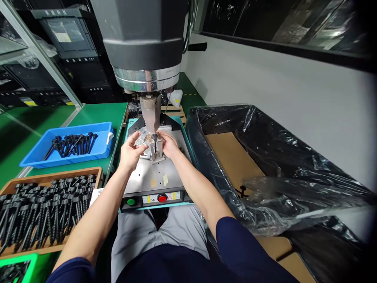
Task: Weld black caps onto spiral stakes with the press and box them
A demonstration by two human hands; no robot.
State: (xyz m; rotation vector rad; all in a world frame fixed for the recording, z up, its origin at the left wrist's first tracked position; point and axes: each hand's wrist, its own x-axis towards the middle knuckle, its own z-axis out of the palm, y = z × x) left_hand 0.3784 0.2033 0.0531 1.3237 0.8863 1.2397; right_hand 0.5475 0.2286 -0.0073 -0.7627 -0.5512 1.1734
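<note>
A metal fixture (156,151) stands on the machine's grey plate, with a small black part (155,142), round-headed and thin-stemmed, upright in it. Directly above is the press's metal horn (150,114), its tip close to the black part. On the fixture's left side is my left hand (130,153), thumb and forefinger apart, beside a clear plastic piece (142,137). My right hand (169,145) is against the fixture's right side. Its fingertips are partly hidden behind the fixture, so its grip does not show.
Left are a blue tray (35,160) and a brown tray (98,175) of black ribbed parts, and a green bin (33,261). Right is a box lined with black plastic (203,157), a black part (242,191) inside. Green (131,202) and red (162,198) buttons front the machine.
</note>
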